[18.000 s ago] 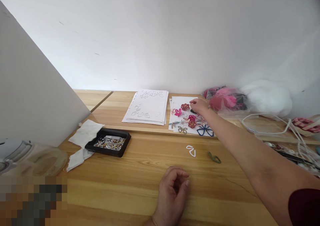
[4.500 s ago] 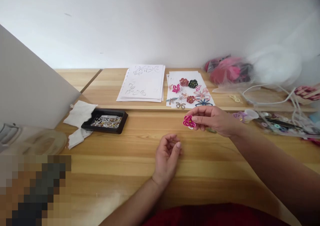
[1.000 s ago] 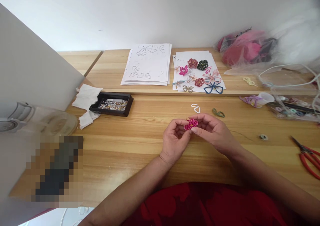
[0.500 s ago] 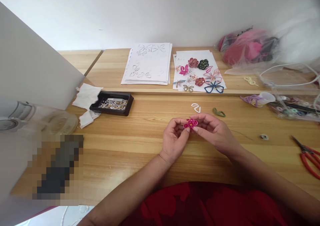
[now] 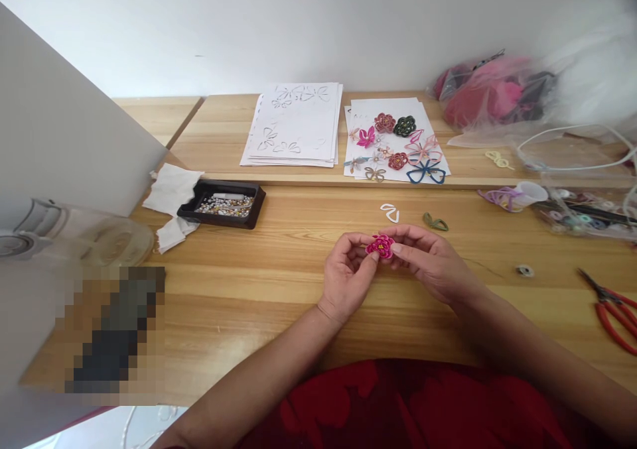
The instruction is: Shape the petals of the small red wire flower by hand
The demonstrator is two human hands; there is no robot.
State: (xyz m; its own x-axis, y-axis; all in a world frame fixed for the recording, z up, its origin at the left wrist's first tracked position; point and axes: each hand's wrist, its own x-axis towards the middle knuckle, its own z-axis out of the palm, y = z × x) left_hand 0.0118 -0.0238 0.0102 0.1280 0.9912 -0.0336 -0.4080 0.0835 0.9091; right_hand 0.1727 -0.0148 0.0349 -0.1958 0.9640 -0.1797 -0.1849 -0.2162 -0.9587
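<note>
A small magenta craft flower (image 5: 382, 245) with a yellow centre is held between both hands above the wooden table. My left hand (image 5: 350, 270) pinches its left side, with the thumb on the lower petals. From the right, my right hand (image 5: 428, 260) grips it, thumb at the right petals and fingers behind; those fingers are partly hidden. Just beyond the hands lie a white looped piece (image 5: 390, 212) and an olive-green looped piece (image 5: 436, 221). A thin wire runs over the table beside my right hand, towards a small spool (image 5: 524, 271).
Red-handled pliers (image 5: 614, 308) lie at the right. A black tray (image 5: 255, 211) of beads stands at the left, near white cloth (image 5: 174, 189). On the raised shelf are drawn sheets (image 5: 293, 124) and paper bearing finished flowers (image 5: 385, 123). Plastic bags (image 5: 497, 97) sit back right.
My right thumb has shifted from the flower's lower edge up to its right side. The flower has turned slightly and shows more of its face. My left hand stays nearly still.
</note>
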